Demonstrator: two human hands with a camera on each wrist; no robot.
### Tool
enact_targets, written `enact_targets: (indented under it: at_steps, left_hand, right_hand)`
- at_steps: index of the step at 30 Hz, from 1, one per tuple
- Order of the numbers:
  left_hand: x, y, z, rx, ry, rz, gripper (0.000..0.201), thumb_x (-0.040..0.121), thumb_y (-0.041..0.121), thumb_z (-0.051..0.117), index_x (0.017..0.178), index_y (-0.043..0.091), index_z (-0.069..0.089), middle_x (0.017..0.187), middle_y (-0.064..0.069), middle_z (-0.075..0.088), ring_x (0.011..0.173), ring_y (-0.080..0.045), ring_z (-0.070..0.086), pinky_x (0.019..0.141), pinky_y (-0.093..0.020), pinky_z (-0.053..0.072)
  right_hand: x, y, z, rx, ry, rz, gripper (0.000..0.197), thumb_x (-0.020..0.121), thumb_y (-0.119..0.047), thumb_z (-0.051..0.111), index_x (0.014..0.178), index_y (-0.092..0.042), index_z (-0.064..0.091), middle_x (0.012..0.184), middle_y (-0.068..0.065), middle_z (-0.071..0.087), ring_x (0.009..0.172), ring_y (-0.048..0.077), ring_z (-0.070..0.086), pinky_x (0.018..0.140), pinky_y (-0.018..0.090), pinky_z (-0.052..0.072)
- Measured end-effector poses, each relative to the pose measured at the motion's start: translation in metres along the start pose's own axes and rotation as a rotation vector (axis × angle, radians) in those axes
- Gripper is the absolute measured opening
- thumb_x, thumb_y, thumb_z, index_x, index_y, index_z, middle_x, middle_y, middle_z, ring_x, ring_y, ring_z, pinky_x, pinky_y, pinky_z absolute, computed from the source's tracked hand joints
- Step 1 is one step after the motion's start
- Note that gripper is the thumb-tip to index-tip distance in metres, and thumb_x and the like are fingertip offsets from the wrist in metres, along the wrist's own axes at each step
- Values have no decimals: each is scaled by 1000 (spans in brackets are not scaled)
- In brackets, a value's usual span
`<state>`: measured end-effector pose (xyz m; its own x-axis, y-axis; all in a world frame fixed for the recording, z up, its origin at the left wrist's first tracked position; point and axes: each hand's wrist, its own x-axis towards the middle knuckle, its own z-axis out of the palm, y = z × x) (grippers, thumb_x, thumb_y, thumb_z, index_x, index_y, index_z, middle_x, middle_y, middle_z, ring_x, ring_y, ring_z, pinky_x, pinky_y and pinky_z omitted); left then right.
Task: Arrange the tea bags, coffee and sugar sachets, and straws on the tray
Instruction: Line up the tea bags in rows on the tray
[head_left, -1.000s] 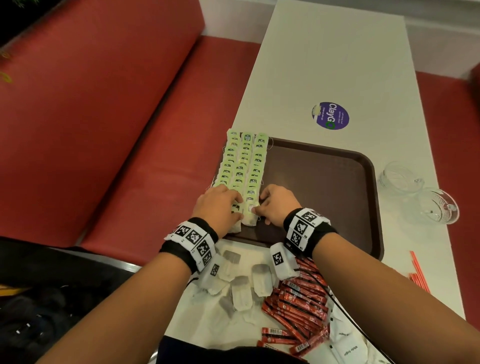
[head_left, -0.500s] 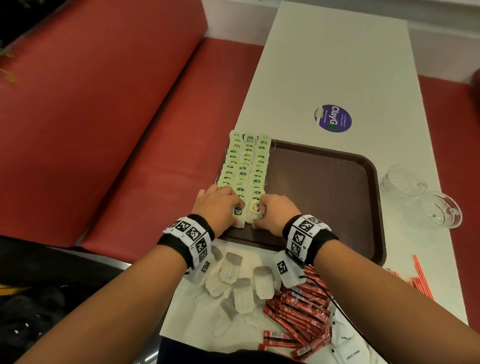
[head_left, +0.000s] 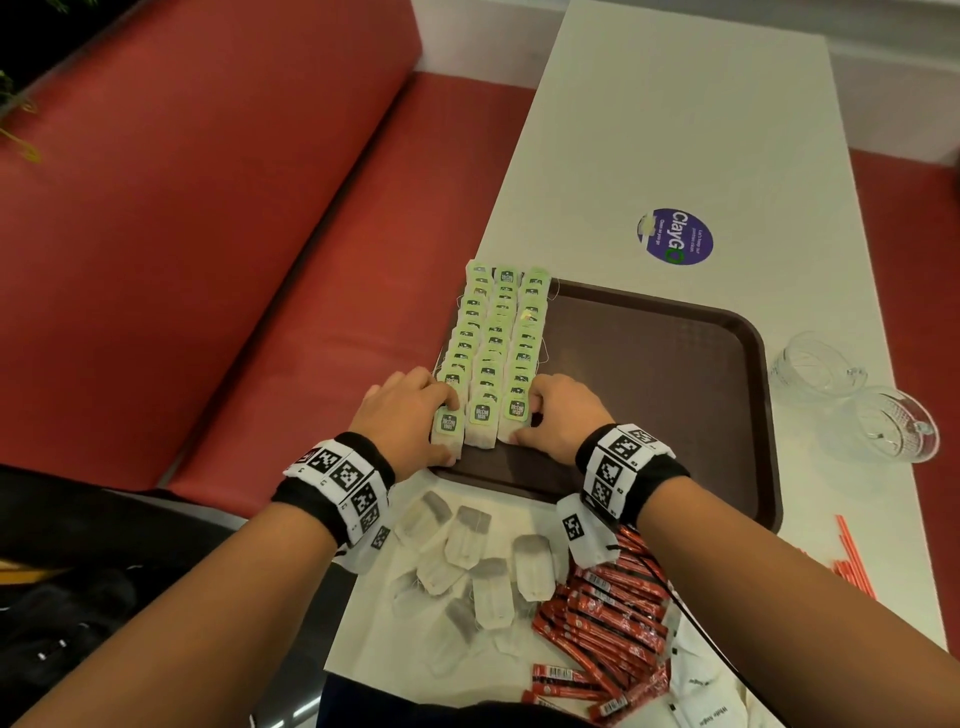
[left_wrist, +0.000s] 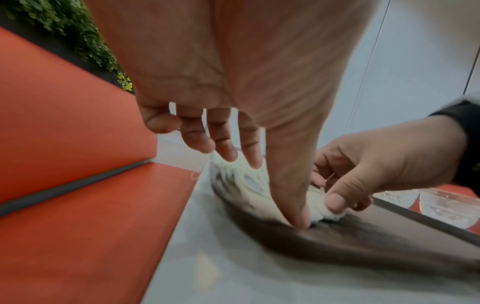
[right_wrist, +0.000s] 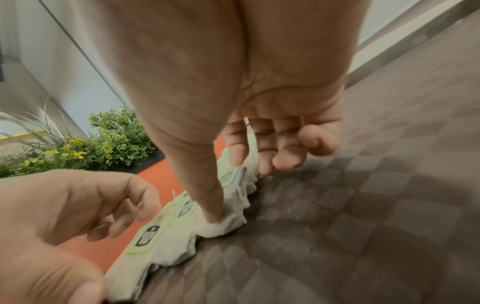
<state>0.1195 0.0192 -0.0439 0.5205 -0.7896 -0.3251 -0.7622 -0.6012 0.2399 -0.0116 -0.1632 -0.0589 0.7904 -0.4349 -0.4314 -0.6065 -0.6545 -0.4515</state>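
A: Head view: how are the fingers set?

B: The left hand (head_left: 402, 415) is laid against the left flank of the tea bag rows (head_left: 496, 343), its fingers gently bent and spread, thumb tip pressed down at the near end. The right hand (head_left: 558, 415) is set against the right flank, fingers loosely curled, thumb pressed onto the nearest bag. Nothing is gripped by either; the rows are squeezed between them.

A: Where are the task's things found?

B: Three rows of green-tagged bags are lined along the left side of the brown tray (head_left: 675, 395), at 9 o'clock on it. Loose tea bags (head_left: 467, 561) are scattered on the white table (head_left: 675, 104) at 6 o'clock from the tray, red sachets (head_left: 608, 618) at 5 o'clock, white sugar sachets (head_left: 711, 701) beyond those, and orange straws (head_left: 852, 551) at 4 o'clock.

A: What else is seen?

B: Two glass cups (head_left: 852, 395) are stood at 3 o'clock, just beside the tray rim. Most of the tray floor is left bare to the right of the rows.
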Motion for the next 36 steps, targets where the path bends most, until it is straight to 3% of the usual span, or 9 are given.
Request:
enact_targets:
  at_steps: [5,12,17,21,24,26,30,32,36]
  left_hand:
    - [7,-5,5,-17,15,16,51,77,45,79,122,38,56,122,13,47,113,-15,45,96,-35,39]
    - [23,-7,2,-26,45,20,50,76,46,80,121,37,59,124,10,44,115,-17,44,101,-39,40]
    - [27,-7,-2,-38,34,33,48,77,47,79,120,37,59,131,12,46,119,-17,46,103,-41,40]
    - [16,-4,-8,-45,61,36,54,77,53,77,124,37,57,132,10,46,121,-17,45,104,-41,39]
    - [-9,3,-15,-67,109,92,42,83,51,71,121,37,59,125,11,50,117,-15,46,102,-40,41]
    - [-31,12,-16,-41,33,193,30,88,47,67,115,37,63,118,12,55,111,-13,47,97,-38,42]
    - [-67,25,5,39,-158,378,26,91,48,63,113,35,68,117,14,60,108,-11,49,93,-37,44]
    - [-75,26,21,89,-210,405,34,89,51,64,118,35,66,123,14,58,111,-13,49,94,-36,44]
    - [-82,27,40,140,-201,389,47,82,56,70,121,30,63,128,11,52,116,-15,49,96,-38,45]
  right_hand:
    - [-1,-2,-3,-17,-6,12,39,74,-36,84,86,-23,49,102,0,54,89,21,55,71,31,41]
    - [-2,-6,-6,-21,-7,2,37,76,-33,83,88,-23,49,102,0,54,88,21,55,71,31,41]
    - [-4,-9,-6,-16,-2,3,36,77,-33,82,92,-20,51,103,1,55,87,21,55,70,30,41]
    - [-13,-11,-8,-75,-16,-3,43,78,-43,78,101,-22,49,109,2,52,94,23,55,76,33,46]
    - [-31,-12,-9,-118,14,-41,49,79,-46,77,113,-21,51,111,1,48,96,23,56,82,36,50]
    - [-48,-13,-10,-139,-11,-144,41,80,-42,77,107,-22,55,105,-2,52,92,21,56,78,33,48]
    - [-84,-12,-3,-182,-244,-288,13,82,-33,76,79,-26,65,84,-10,65,80,13,61,76,32,53]
    - [-97,-10,5,-240,-333,-298,11,83,-36,76,83,-25,73,93,-8,71,86,13,65,81,33,55]
    - [-111,-5,22,-373,-355,-315,34,77,-45,80,102,-23,74,107,-6,70,95,17,64,80,29,51]
